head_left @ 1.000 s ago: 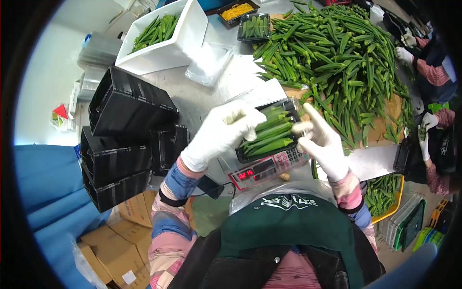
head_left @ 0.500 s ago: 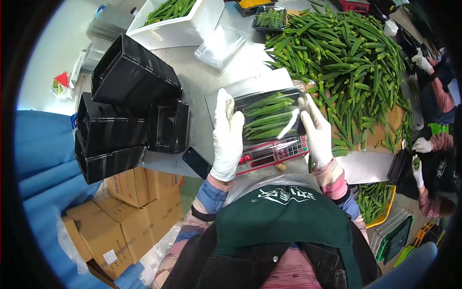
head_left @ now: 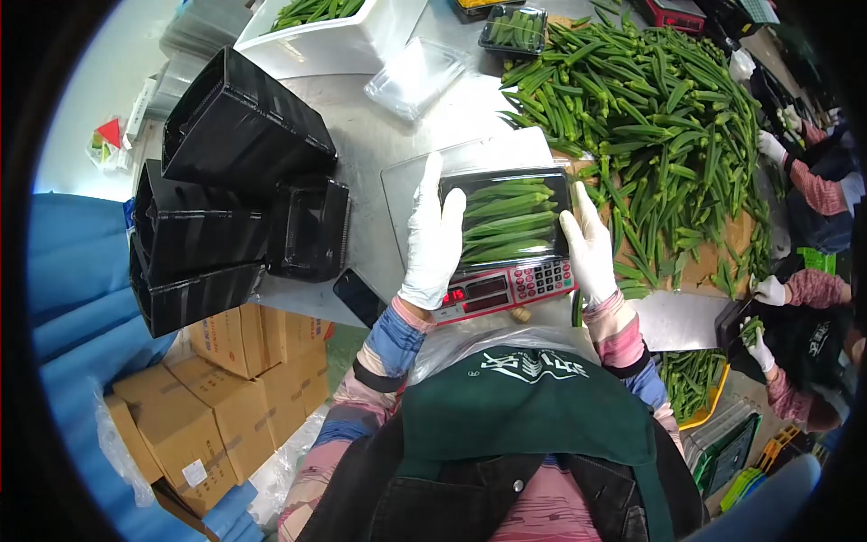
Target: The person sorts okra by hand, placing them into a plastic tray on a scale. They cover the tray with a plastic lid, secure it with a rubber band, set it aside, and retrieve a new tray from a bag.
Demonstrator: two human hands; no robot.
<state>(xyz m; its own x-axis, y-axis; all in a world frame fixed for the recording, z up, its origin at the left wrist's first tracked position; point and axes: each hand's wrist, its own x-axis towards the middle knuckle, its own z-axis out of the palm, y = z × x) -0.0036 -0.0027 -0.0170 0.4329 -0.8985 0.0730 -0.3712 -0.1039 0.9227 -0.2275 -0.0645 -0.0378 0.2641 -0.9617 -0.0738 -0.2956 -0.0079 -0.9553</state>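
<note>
A black tray of okra [head_left: 508, 219] with a clear lid sits on the plate of a red and white scale [head_left: 501, 291], whose red digits are lit. At the tray's left side is my left hand [head_left: 434, 237], white-gloved, fingers extended and thumb apart. My right hand [head_left: 588, 246], also gloved, is at the right side with its fingers spread. Neither hand is wrapped round the tray; whether the fingertips touch it is hard to tell. A phone [head_left: 358, 296] lies left of the scale.
Black tray stacks [head_left: 248, 126] stand at the left. Loose okra [head_left: 646, 117] is heaped at the right, clear lids [head_left: 414, 77] lie behind the scale, and a white bin [head_left: 330, 41] is at the back. Co-workers' gloved hands [head_left: 769, 290] show at far right.
The glare on the lid has shrunk, and the tray now appears level on the scale. My hands have loosened slightly around it. The view has shifted a little.
</note>
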